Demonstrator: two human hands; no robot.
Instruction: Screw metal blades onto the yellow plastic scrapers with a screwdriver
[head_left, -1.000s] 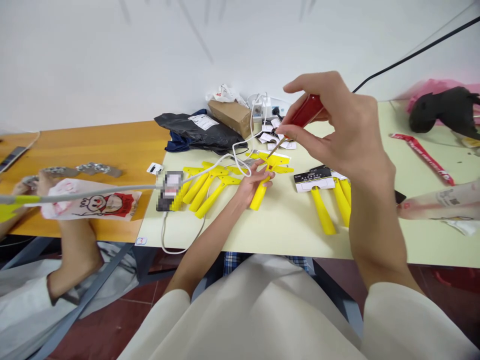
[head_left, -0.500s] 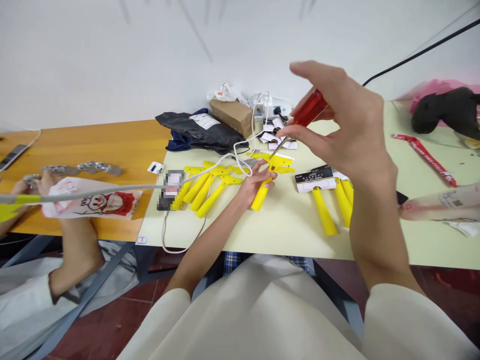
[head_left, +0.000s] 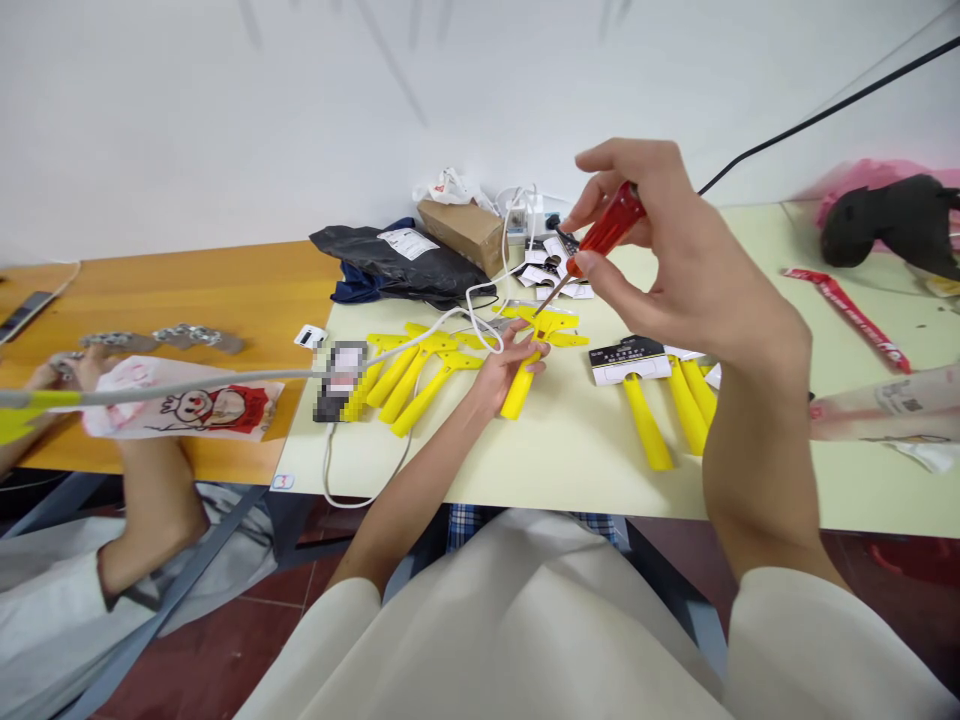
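Pale cream-green surface [head_left: 555, 470], white wall [head_left: 225, 120] behind, dark red tiled floor [head_left: 251, 620] below.
The right hand [head_left: 694, 250] pinches a red-handled metal screwdriver [head_left: 611, 225], its tip at the head of the yellow plastic T-shaped tool [head_left: 518, 393] that the left hand [head_left: 504, 372] clasps over the surface; an orange-brown surface [head_left: 255, 285] adjoins at left.

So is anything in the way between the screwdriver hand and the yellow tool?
Nothing visible: the screwdriver in the right hand slants straight down to the yellow tool in the left hand. The white cable loops close by, but not between them.
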